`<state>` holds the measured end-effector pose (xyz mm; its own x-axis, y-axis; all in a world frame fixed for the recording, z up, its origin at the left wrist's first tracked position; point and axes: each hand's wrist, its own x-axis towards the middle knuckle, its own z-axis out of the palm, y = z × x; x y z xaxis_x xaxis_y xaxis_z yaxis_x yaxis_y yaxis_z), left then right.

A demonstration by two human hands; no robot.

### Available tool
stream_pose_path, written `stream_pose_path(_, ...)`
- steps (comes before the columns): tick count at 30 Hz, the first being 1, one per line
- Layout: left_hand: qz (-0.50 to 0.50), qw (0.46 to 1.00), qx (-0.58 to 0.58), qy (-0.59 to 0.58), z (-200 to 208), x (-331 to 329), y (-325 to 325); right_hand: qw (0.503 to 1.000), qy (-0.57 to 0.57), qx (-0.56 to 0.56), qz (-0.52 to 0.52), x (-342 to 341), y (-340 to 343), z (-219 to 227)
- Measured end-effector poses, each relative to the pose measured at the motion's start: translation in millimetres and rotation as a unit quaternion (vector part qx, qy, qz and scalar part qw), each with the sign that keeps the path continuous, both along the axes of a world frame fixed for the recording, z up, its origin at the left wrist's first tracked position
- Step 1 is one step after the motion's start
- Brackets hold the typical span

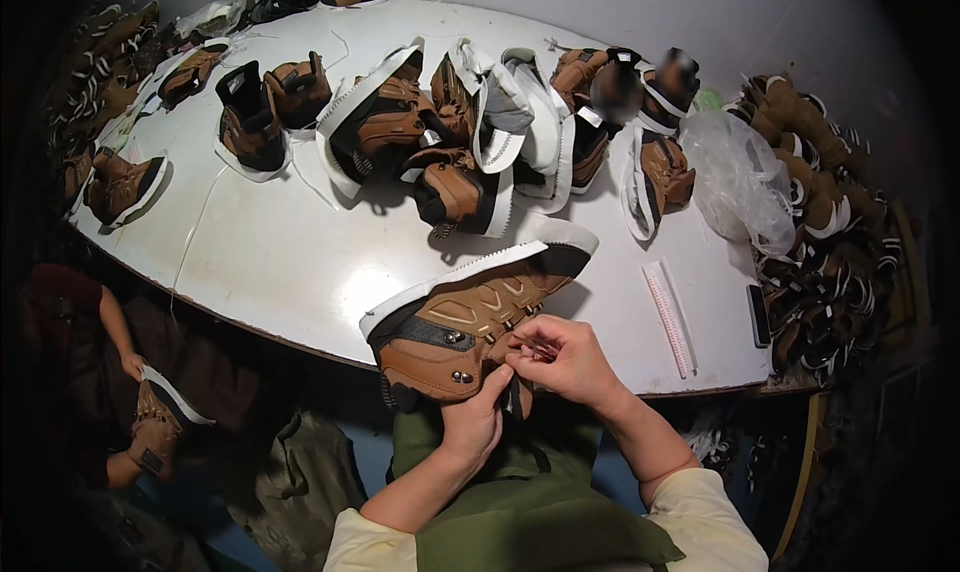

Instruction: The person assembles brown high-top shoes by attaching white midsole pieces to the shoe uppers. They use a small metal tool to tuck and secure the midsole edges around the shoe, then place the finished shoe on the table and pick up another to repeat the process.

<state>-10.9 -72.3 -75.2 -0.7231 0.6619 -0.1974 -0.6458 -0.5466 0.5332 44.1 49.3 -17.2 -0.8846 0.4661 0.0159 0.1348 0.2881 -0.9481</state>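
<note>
A brown and black boot (430, 334) with a white sole lies tipped on its side at the near table edge, its sole facing away from me and its opening toward me. My left hand (472, 424) is closed on the boot's upper near the opening, thumb pressed on the edge. Close beside that thumb, my right hand (568, 360) is closed in a pinch at the boot's lacing edge. Something small and thin shows between its fingers; I cannot make out what it is. Metal lace hooks sit on the boot's side.
Several similar boots (455, 194) stand and lie across the white table (300, 282). A clear plastic bag (740, 177), a pink-and-white strip (668, 317) and a phone-like black slab (758, 317) are at right. Boot piles (830, 202) flank the table. At left, another person's hand (132, 365) holds a boot.
</note>
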Motion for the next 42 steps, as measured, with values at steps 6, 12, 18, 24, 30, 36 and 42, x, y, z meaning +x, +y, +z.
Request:
stream_pose_path(6, 0.005, 1.000, 0.002, -0.027, 7.1, -1.5, 0.2, 0.998, 0.017, 0.052, 0.017, -1.1, 5.2, -2.1)
stream_pose_path(12, -0.003, 1.000, -0.009, -0.030, 9.4, -3.9, -0.4, 0.999, 0.013, 0.029, 0.008, -2.1, 3.9, -2.7)
stream_pose_path(18, 0.004, 1.000, -0.008, -0.027, 0.0, 3.4, 1.4, 0.999, -0.007, 0.046, 0.007, -1.0, 4.0, -5.0)
stream_pose_path(24, -0.002, 0.999, 0.000, -0.046, 7.6, 2.8, 2.7, 1.000, 0.000, 0.012, 0.020, 0.8, 6.2, -7.8)
stream_pose_path(30, -0.006, 0.999, -0.006, -0.051, 5.3, 1.9, 1.5, 0.999, -0.026, -0.032, 0.015, -2.8, 3.4, 0.8)
stream_pose_path(36, -0.005, 0.999, -0.012, -0.045, 5.5, 3.1, 2.5, 0.999, -0.036, -0.019, 0.015, -0.9, 3.9, 3.3)
stream_pose_path(42, -0.008, 0.998, -0.007, -0.065, 17.2, -3.7, 1.5, 0.989, 0.028, -0.146, -0.001, 8.9, 5.4, 3.4)
